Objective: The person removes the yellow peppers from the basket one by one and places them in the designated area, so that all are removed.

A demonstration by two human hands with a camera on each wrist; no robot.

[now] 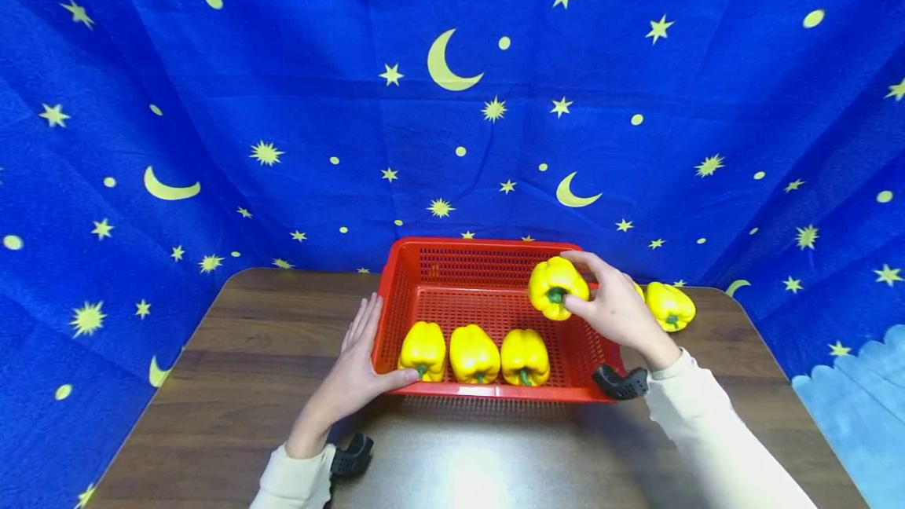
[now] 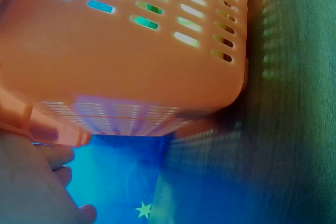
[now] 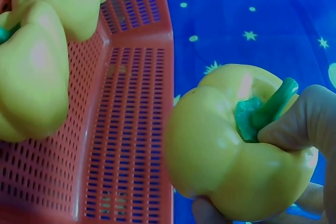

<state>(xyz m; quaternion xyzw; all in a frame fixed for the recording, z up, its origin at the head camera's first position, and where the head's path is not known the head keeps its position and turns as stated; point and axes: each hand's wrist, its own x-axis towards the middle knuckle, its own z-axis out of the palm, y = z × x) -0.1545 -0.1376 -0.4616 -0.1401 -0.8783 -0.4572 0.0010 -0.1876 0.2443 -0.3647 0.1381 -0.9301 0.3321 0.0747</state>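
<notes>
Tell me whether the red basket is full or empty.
Neither: the red basket holds three yellow peppers along its near side, with bare space behind them.

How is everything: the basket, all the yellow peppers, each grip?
Red basket: upright, partly filled.
Three peppers: inside the basket, in a row.
Lifted pepper: held, stem showing.
Far-right pepper: outside the basket.
Pepper beside it: mostly hidden.
Left grip: thumb spread, touching the basket.
Right grip: curled round the lifted pepper.

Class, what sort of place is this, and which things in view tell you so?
Probably a makeshift indoor filming spot: a blue cloth with stars and moons hangs behind a wooden table, and black wrist gadgets are in view.
</notes>
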